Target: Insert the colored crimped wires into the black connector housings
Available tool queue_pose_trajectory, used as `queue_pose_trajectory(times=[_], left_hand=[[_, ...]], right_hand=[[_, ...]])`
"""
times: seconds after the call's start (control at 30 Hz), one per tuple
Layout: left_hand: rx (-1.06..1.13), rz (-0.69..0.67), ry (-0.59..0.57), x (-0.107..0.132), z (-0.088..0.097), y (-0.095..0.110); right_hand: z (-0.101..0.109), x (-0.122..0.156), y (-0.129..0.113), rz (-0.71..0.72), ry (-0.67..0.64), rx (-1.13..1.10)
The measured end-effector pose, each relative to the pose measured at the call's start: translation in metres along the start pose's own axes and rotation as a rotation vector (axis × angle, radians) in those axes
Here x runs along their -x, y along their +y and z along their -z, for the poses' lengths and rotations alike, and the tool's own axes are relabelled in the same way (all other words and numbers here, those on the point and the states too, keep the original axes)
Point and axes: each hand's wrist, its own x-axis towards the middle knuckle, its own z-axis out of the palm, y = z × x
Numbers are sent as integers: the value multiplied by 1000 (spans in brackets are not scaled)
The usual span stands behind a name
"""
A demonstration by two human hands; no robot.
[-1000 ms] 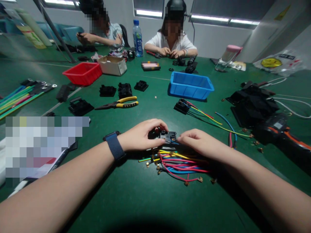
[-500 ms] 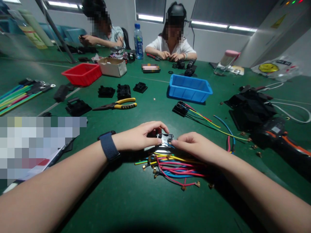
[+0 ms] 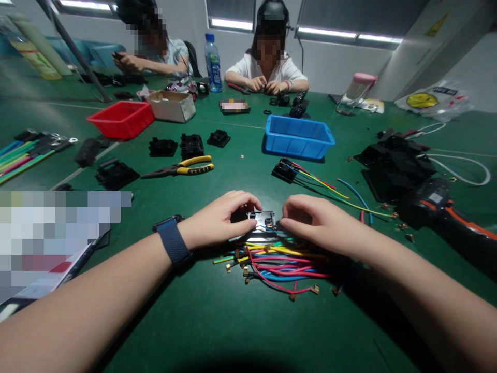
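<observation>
A small black connector block (image 3: 263, 220) rests on the green table (image 3: 217, 321), gripped between both my hands. My left hand (image 3: 221, 218), with a dark watch on its wrist, curls its fingers round the block's left side. My right hand (image 3: 318, 223) is closed in a pinch at the block's right edge, on a thin wire end I can barely see. Just in front of the block lies a bundle of coloured wires (image 3: 279, 261) with brass terminals, red, yellow, blue and pink.
Yellow-handled pliers (image 3: 182, 168) lie to the left, past them several black housings (image 3: 191, 145), a red bin (image 3: 121, 119) and a blue bin (image 3: 298, 137). Another wired connector (image 3: 285, 171) and a black-orange power tool (image 3: 446, 217) sit to the right. Two people work at the far side.
The view shifted a little. My right hand has lifted and arched more over the block's right edge; my left hand keeps its grip. The block stays in place.
</observation>
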Motion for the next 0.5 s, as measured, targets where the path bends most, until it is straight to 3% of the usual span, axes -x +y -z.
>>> queue_pose_trajectory(times=[0.07, 0.1, 0.2, 0.3, 0.5], left_hand=[[-16, -11, 9, 0, 0, 0], [-22, -16, 11, 1, 0, 0], [-33, -25, 18, 1, 1, 1], [-44, -19, 20, 1, 1, 2], [-42, -21, 18, 2, 2, 2]], right_hand=[[9, 5, -8, 109, 82, 125], [12, 8, -13, 152, 63, 152], [13, 16, -27, 215, -158, 156], [3, 20, -33, 240, -266, 256], [-14, 17, -25, 238, -214, 453]])
